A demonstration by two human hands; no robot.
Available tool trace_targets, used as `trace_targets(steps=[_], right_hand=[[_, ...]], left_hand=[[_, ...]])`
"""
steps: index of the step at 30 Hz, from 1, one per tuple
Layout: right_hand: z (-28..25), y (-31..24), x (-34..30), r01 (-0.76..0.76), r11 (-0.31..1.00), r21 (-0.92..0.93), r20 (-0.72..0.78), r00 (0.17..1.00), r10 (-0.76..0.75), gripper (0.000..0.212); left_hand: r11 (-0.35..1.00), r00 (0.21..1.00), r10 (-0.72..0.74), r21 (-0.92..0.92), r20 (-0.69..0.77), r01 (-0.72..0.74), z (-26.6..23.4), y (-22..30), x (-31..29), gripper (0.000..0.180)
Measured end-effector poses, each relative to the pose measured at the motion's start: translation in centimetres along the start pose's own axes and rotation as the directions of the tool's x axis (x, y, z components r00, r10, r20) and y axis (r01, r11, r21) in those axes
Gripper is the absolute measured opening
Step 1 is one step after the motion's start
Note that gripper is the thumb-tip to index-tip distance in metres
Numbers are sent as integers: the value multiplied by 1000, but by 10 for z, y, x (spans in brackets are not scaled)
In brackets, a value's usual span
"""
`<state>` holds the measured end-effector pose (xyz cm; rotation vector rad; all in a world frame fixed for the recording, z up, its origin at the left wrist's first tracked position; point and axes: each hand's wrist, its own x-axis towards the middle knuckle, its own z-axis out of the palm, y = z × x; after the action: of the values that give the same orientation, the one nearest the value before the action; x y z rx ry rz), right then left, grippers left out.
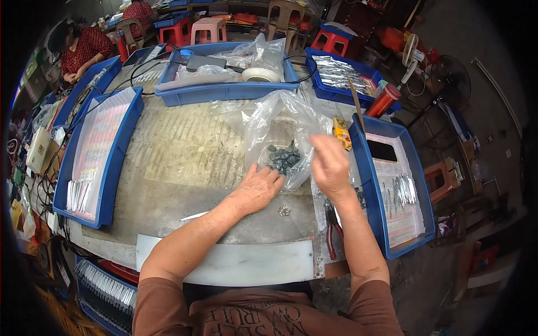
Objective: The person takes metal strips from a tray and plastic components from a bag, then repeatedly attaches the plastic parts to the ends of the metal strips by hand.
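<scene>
A clear plastic bag (259, 134) lies crumpled on the worn worktable (185, 168), with a heap of small dark grey-green pieces (285, 158) inside it. My left hand (258, 189) rests palm down at the bag's near left edge, fingers somewhat apart and touching the plastic beside the pieces. At the bag's right side, my right hand (332, 165) is raised with its fingers curled closed on the plastic; the fingertips are partly hidden. Nearer to me is a tiny pile of short metal bits (284, 211). Red-handled pliers (334, 232) lie under my right forearm.
Blue trays stand around the table: a left tray (124, 140) and a right tray (367, 193) with metal rods, a back tray (224, 92) with bags and a bowl. A red cylinder (384, 101) and a yellow box (341, 133) stand right. A person (87, 47) sits far left.
</scene>
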<state>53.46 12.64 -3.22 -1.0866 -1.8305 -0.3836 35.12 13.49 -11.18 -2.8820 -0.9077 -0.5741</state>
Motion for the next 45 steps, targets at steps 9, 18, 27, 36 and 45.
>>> trace_targets(steps=[9,18,27,36,45], right_hand=[[20,10,-29,73,968,-241,701,703,122,13],[27,36,-43,-66,952,-298,674,692,259,13],[28,37,-37,-134,952,-275,676,678,291,19],[27,37,-34,-280,957,-80,638,723,265,21],[47,37,-37,-183,905,-385,652,640,406,17]], left_hand=[[1000,997,-24,-2,-67,24,6,1,-3,24],[997,999,-49,-66,21,50,-1,2,-1,28],[987,973,-100,-103,208,123,-8,4,-2,35],[992,993,-74,-98,92,83,0,3,-4,31],[995,997,-65,-73,42,68,6,2,-5,31]])
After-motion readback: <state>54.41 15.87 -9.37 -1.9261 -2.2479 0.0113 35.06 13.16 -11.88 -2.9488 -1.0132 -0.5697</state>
